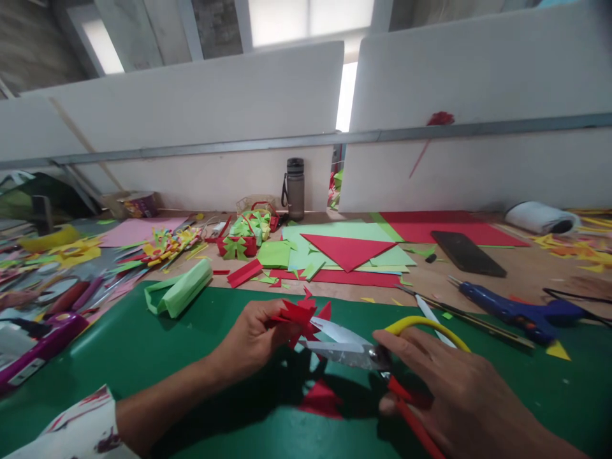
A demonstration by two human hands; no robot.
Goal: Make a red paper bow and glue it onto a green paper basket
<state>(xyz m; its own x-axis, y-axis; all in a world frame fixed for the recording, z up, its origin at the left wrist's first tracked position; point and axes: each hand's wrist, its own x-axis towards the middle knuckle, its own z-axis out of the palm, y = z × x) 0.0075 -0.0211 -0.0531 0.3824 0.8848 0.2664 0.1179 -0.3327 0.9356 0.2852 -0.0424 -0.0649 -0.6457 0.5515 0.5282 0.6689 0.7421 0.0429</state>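
One spiky red paper flower (299, 313) is hanging at centre above a green mat (119, 347) in the head view, the left hand (264, 336) pinching it while the right hand (444, 379) is gripping scissors (359, 356) by their handles. The parted blades are standing at the flower's right side; a slip or loosening pinch could be driving them into the left fingers or too deep into a petal. The scissors are pointing left and slightly far along their long axis; the flower's points are fanning out, showing none.
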